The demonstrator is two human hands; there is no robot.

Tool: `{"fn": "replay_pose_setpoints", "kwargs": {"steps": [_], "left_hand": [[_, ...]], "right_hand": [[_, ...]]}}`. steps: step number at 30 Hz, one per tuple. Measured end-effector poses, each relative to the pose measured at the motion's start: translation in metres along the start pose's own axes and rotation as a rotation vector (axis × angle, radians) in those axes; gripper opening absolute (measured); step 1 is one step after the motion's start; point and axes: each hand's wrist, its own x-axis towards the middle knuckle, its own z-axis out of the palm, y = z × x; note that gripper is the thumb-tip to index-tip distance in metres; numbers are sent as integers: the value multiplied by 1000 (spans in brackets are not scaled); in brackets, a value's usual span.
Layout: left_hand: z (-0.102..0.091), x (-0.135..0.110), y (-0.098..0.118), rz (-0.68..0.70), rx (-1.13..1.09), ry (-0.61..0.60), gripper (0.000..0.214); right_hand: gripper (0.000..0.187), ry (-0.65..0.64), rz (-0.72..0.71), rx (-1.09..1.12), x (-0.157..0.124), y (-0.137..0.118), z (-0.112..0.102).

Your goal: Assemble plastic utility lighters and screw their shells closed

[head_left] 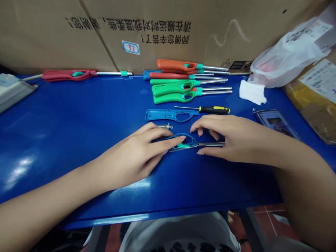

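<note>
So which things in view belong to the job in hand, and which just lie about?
In hand: opened blue lighter; metal tube; loose blue half-shell; small silver part.
Probably related: screwdriver; stacked lighters.

Apparently lying about: phone; plastic bag; folded white sheet; parcel.

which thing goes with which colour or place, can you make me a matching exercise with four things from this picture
Things
1. screwdriver
2. loose casing half
3. lone lighter
4. left hand

Colours and places
A. mostly red
B. on the opened blue lighter
C. black and yellow
D. mostly blue

Right pairs: 1-C, 2-D, 3-A, 4-B
</note>
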Motion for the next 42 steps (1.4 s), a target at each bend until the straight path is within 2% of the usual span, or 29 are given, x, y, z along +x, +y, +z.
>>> {"fn": "replay_pose_setpoints", "kwargs": {"steps": [5,8,15,23,29,32,40,42], "left_hand": [[2,-1,-3,-2,22,-15,48],[2,-2,-6,-3,22,-17,49],[-1,1,-9,7,16,-13,49],[-3,1,-11,17,19,-34,47],[-5,2,-10,17,14,-45,47],[-5,2,-11,21,13,-49,48],[-4,1,-12,19,19,-49,48],[-4,1,-12,18,12,-59,47]], "right_hand": [[17,-43,10,-18,-1,6,-7],[13,-39,-11,-18,1,5,-8],[26,53,-174,-67,3,4,-5],[29,39,-190,-202,1,3,-2],[28,50,-168,-215,1,2,-1],[26,68,-127,-159,2,2,0],[11,76,-28,174,9,6,1],[13,66,-1,209,10,6,2]]}}
